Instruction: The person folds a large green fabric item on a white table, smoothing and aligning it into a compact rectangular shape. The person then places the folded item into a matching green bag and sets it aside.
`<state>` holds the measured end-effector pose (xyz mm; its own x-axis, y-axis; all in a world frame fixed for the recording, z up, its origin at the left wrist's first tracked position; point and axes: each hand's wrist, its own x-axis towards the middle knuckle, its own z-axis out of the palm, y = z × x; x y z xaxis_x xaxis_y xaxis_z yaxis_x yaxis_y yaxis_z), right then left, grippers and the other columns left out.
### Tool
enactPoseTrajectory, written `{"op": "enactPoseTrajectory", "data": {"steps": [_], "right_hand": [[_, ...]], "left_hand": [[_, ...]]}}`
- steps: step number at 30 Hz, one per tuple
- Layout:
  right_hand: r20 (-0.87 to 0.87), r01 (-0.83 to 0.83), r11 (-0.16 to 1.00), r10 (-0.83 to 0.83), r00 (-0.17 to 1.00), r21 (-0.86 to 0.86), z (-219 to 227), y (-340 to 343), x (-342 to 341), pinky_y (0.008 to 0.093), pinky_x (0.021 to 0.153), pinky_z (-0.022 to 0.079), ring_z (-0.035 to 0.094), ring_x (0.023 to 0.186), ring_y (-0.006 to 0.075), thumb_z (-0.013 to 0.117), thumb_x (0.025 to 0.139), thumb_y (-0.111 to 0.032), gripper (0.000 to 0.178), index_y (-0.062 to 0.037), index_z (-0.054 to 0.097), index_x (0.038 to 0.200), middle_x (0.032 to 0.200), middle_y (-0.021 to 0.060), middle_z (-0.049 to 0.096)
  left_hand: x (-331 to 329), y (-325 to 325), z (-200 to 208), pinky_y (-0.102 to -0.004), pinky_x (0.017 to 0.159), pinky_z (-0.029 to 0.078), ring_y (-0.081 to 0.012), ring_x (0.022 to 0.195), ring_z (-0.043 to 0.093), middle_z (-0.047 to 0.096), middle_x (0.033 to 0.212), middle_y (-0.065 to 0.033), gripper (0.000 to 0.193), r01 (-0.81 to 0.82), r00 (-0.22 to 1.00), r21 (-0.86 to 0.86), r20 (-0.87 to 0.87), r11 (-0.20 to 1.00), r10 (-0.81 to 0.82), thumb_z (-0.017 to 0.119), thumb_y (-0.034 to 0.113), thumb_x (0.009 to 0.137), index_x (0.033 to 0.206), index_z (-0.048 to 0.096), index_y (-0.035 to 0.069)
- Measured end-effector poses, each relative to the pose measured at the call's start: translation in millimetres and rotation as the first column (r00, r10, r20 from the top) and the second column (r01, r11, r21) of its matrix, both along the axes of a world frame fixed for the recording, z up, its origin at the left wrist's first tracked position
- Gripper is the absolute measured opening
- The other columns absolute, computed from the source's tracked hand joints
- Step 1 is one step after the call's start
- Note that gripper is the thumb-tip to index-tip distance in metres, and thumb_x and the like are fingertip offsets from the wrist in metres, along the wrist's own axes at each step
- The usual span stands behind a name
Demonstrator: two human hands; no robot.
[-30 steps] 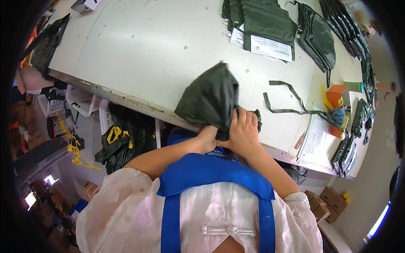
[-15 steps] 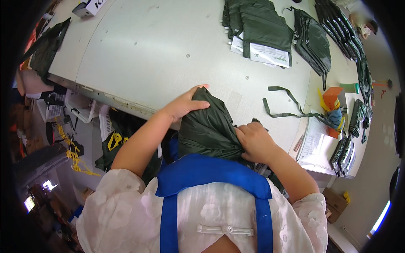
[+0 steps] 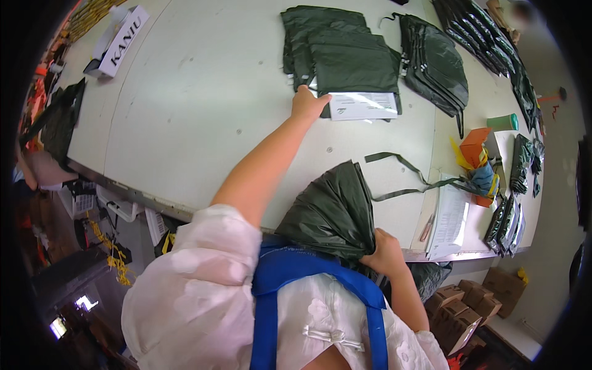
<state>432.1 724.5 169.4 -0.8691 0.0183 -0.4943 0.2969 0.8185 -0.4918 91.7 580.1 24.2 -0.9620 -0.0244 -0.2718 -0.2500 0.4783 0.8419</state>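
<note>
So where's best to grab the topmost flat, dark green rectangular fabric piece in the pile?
Probably pinch the fabric piece at its near left corner, coming from the near side: it lies flat, your bare left hand is at that corner, and the white printed sheet juts out farther right.

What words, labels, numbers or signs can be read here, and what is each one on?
White box, upper left: large black capitals, legible, but I won't copy the wording.
White card at the near edge of the dark green folded stack: a green mark and print too small to read.
White sheet, right: rows of print, too small to read.
Red marks on the wall: I cannot tell whether they are writing.
</note>
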Motion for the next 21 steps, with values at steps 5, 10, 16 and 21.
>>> {"op": "enactPoseTrajectory", "data": {"steps": [5,10,16,21], "right_hand": [[0.026,0.131,0.99,-0.129,0.991,-0.057,-9,12,6,0.0428,0.078,0.05,0.06,0.086,0.0398,0.075,0.057,-0.018,0.044,-0.0015,0.059,0.095,0.089,0.0191,0.061],[-0.002,0.187,0.973,-0.189,0.982,-0.135,-19,27,1,0.0424,0.078,0.049,0.06,0.087,0.0398,0.075,0.057,-0.018,0.045,-0.0004,0.06,0.095,0.09,0.0195,0.062],[0.005,0.315,0.924,-0.322,0.947,-0.215,-30,30,5,0.0411,0.08,0.049,0.061,0.089,0.0386,0.075,0.057,-0.016,0.046,0.0001,0.061,0.097,0.092,0.0195,0.063],[0.003,0.313,0.92,-0.321,0.947,-0.235,-32,27,8,0.0404,0.08,0.049,0.061,0.088,0.0386,0.075,0.058,-0.017,0.045,-0.0001,0.062,0.098,0.092,0.0193,0.063]], "left_hand": [[-10,50,35,-0.0427,0.079,0.053,-0.0322,0.1,0.064,0.066,0.102,-0.0194,0.055,0.031,0.996,-0.364,0.092,0.931,0.003,0.071,0.024,0.08,0.118,0.04,-0.002],[-19,41,-13,-0.0422,0.079,0.052,-0.0345,0.093,0.066,0.068,0.093,-0.0192,0.035,0.052,0.996,-0.235,-0.054,0.971,-0.067,0.06,0.011,0.081,0.112,0.049,-0.002],[-4,81,19,-0.0415,0.085,0.051,-0.0386,0.102,0.061,0.058,0.115,-0.0276,0.068,-0.224,0.957,0.098,0.212,0.97,0.199,0.081,0.014,0.067,0.116,0.042,-0.009],[-4,106,19,-0.0392,0.08,0.053,-0.0336,0.097,0.062,0.06,0.112,-0.0229,0.044,-0.337,0.863,0.339,0.483,0.878,0.145,0.073,0.005,0.073,0.109,0.051,-0.007]]}}
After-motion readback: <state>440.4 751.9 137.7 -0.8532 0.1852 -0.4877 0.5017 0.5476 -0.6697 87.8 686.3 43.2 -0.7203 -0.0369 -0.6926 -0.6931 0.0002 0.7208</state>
